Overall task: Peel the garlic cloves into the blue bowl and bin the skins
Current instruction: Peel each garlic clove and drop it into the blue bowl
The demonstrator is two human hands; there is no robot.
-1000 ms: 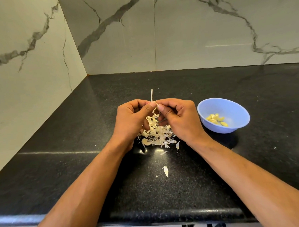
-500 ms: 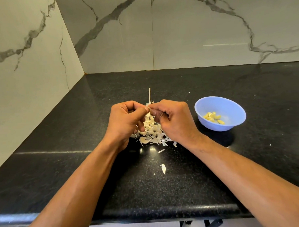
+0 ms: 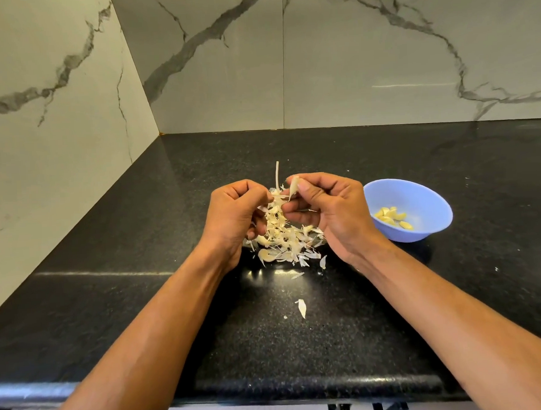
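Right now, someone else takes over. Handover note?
Right hand pinches a garlic piece, clove or skin unclear. Left hand is curled at the skins; its hold is hidden.
Skins lie piled on the counter between the hands; one stray skin lies nearer. Bowl sits right, peeled cloves inside.
Left: finish peeling, bin skins. No bin in view.

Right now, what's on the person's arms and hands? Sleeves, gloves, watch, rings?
Nothing worn that shows. The left hand and right hand are bare, with no gloves and no rings visible. Both forearms are bare from wrist to the frame edge: no sleeves, watch, bands or markings in view. Nails look short and unpainted.
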